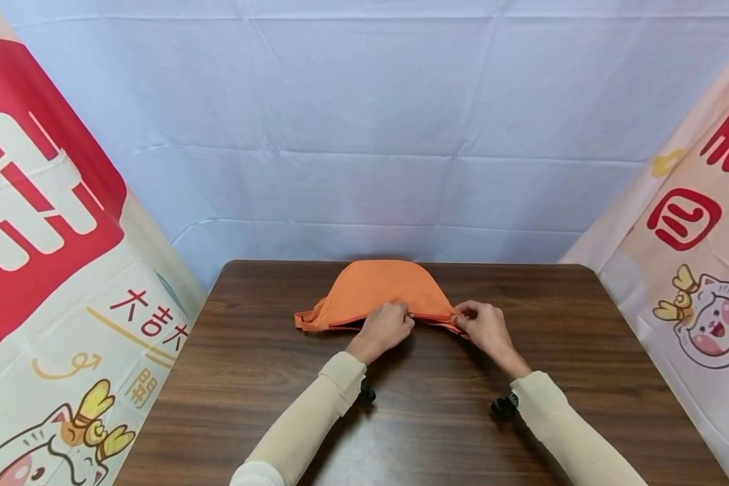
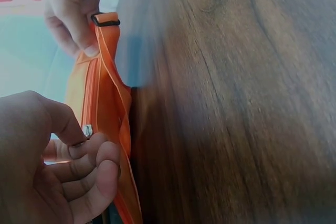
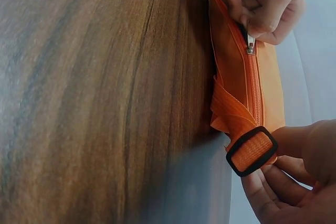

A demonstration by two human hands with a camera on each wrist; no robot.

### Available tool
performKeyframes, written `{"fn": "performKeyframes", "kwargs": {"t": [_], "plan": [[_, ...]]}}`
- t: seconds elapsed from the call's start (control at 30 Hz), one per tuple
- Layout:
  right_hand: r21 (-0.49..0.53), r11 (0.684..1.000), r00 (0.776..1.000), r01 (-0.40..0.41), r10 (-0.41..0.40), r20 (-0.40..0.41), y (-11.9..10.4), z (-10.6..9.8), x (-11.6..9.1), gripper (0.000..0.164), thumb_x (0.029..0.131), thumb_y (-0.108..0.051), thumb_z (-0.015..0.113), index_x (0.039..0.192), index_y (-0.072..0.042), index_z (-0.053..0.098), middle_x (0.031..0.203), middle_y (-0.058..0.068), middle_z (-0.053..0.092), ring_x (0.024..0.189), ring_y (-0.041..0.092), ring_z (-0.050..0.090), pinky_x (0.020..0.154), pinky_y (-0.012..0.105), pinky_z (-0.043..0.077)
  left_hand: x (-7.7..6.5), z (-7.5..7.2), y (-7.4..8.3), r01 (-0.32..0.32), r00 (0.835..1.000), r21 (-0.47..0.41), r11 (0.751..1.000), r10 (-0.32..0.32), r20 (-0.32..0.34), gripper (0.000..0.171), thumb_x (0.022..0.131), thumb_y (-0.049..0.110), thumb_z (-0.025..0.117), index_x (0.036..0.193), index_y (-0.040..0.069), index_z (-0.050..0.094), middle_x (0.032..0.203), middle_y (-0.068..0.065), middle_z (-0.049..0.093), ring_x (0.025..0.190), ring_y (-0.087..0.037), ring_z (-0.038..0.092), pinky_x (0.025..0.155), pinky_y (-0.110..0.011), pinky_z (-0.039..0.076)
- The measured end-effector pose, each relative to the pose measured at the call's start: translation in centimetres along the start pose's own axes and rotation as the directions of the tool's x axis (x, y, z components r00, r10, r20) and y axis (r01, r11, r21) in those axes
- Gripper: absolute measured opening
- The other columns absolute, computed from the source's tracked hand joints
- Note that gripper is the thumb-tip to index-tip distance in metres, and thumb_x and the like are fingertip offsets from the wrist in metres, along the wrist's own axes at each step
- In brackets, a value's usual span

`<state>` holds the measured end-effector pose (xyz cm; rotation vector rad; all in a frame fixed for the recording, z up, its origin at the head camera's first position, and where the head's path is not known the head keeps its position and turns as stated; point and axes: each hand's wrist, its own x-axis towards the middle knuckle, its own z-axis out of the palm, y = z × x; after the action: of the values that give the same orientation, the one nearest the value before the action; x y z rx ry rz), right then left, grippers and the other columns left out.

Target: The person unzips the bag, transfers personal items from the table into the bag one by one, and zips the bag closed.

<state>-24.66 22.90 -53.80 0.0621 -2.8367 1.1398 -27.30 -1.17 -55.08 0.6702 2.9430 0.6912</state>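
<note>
An orange waist bag [image 1: 389, 287] lies near the table's far edge, its zipper side towards me. My left hand [image 1: 385, 329] pinches the metal zipper pull [image 3: 251, 44] about mid-bag. In the right wrist view the zipper teeth [image 3: 254, 85] are joined between the pull and the bag's right end; on the pull's other side the opening gapes. My right hand [image 1: 484, 327] grips that right end between thumb and fingers, beside a webbing strap [image 3: 231, 109] with a black plastic buckle [image 3: 259, 164]. What the bag holds is hidden.
Beneath the bag is a dark wood-grain table [image 1: 437, 432] with rounded far corners. A pale cloth backdrop [image 1: 364, 121] hangs behind it. Printed banners [image 1: 176, 297] flank both sides. Small black wrist cameras [image 1: 504, 406] sit below the sleeves.
</note>
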Motion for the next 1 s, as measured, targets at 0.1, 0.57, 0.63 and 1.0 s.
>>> {"fn": "performKeyframes", "kwargs": {"t": [0.1,0.57,0.63,1.0], "plan": [[0.006,1.000,1.000,-0.004,0.004,-0.001,0.0,0.0,0.0,0.016,0.101,-0.009,0.071,0.113,0.000,0.078,0.095,0.018,0.079,0.062,0.011,0.067,0.055,0.027,0.055,-0.2,-0.1,-0.2,0.007,1.000,-0.005,1.000,-0.007,-0.002,0.027,0.109,0.026,0.054,0.083,0.019,0.058,0.069,0.002,0.052,0.057,-0.011,0.045,0.059,-0.026,0.039],[0.009,1.000,1.000,-0.001,0.001,-0.001,0.1,0.0,0.0,0.015,0.101,-0.009,0.072,0.112,0.000,0.078,0.097,0.018,0.078,0.063,0.012,0.068,0.056,0.027,0.055,-0.8,-0.8,-0.6,0.019,1.000,-0.028,0.999,-0.019,-0.008,0.019,0.107,0.021,0.054,0.088,0.016,0.056,0.070,0.000,0.050,0.058,-0.012,0.043,0.059,-0.028,0.038],[0.012,1.000,1.000,-0.002,0.002,-0.001,0.1,0.0,0.0,0.015,0.101,-0.009,0.072,0.112,0.000,0.078,0.097,0.018,0.078,0.063,0.011,0.068,0.056,0.026,0.056,-0.9,-0.9,-0.7,0.016,1.000,-0.035,0.999,-0.017,-0.009,0.018,0.106,0.020,0.054,0.088,0.016,0.057,0.070,0.000,0.050,0.058,-0.012,0.043,0.059,-0.027,0.038],[0.027,1.000,1.000,-0.004,0.004,0.004,0.0,-0.1,-0.1,0.015,0.101,-0.008,0.070,0.111,0.001,0.077,0.099,0.020,0.078,0.064,0.011,0.068,0.056,0.025,0.056,-1.5,-1.5,-1.3,0.028,1.000,-0.048,0.998,-0.028,-0.011,0.021,0.107,0.019,0.055,0.086,0.015,0.056,0.068,0.001,0.048,0.057,-0.011,0.042,0.058,-0.027,0.036]]}}
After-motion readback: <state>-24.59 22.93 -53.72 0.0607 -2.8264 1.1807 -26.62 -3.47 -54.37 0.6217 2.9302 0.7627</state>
